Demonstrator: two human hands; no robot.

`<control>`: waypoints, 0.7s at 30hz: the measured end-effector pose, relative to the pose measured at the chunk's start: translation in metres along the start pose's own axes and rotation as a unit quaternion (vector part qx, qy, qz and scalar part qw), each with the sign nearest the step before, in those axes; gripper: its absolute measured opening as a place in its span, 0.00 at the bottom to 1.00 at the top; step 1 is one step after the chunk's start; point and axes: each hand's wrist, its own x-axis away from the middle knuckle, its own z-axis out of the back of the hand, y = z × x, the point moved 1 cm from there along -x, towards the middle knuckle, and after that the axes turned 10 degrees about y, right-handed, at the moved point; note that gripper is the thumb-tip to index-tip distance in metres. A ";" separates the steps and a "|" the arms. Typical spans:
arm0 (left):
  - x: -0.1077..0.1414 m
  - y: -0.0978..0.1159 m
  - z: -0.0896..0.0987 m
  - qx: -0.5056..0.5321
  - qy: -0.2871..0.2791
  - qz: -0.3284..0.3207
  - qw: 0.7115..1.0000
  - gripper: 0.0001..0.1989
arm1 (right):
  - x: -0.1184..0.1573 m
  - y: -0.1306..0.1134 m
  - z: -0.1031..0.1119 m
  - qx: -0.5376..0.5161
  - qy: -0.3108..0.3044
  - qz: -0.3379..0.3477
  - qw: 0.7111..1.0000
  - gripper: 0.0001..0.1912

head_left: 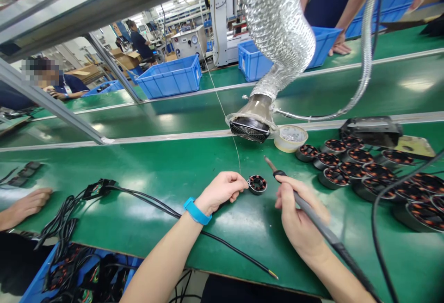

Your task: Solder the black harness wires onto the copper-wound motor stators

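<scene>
My left hand (222,189), with a blue band at the wrist, is closed in a pinch at the left rim of a small round motor stator (257,184). A thin solder wire (237,148) hangs from above and runs down into these fingers. The stator lies on the green bench, dark inside with a metal ring around it. In my right hand (300,215) a soldering iron (305,208) is gripped like a pen. Its tip (266,158) points up and left, above the bench and apart from the stator.
A fume duct (251,118) hangs over the bench beside a round tub (290,138). Several stators with copper windings (354,170) stand at right, near a black cable (376,219). Black cables (149,196) lie at left, near another person's hand (29,206). A blue bin (41,275) sits below.
</scene>
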 end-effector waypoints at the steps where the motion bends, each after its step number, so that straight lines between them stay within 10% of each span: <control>1: 0.000 0.000 0.000 -0.001 0.001 -0.003 1.000 0.10 | -0.001 -0.001 -0.002 0.003 -0.009 0.018 1.000 0.10; 9: 0.003 0.002 -0.002 -0.021 -0.013 -0.011 1.000 0.10 | 0.009 0.014 -0.020 0.060 -0.145 0.012 0.988 0.28; 16: -0.004 0.002 0.003 -0.113 0.133 -0.168 0.970 0.07 | 0.004 0.021 -0.021 0.028 -0.196 0.040 0.979 0.22; 21: -0.009 -0.001 0.007 -0.162 0.066 -0.158 0.972 0.14 | -0.003 0.015 -0.006 0.070 -0.183 0.067 0.978 0.20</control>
